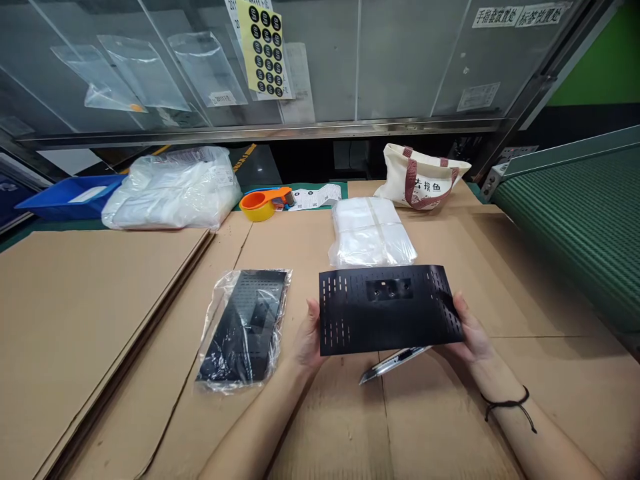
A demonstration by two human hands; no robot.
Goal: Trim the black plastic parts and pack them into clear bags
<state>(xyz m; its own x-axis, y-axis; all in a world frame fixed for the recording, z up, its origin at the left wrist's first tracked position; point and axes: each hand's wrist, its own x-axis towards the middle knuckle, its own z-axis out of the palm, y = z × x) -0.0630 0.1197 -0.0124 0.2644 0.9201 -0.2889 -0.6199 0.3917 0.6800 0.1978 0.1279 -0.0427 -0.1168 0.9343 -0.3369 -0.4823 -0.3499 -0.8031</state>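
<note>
I hold a flat black perforated plate [387, 310] up in front of me by its two short ends. My left hand [307, 340] grips its left edge, thumb on top. On the right edge, my right hand [471, 331] grips the same way. Under the plate a shiny silver-edged piece [393, 365] sticks out toward me; which hand holds it is hidden. To the left on the cardboard lies another black perforated plate inside a clear plastic bag [245, 328].
A stack of clear bags [370, 232] lies just beyond the plate. Farther back sit a yellow-orange tape dispenser [264, 203], a label strip [316, 196], a big white plastic bundle [175, 188], a blue tray [65, 197] and a tote bag [425, 177]. A green conveyor [585, 220] runs at right.
</note>
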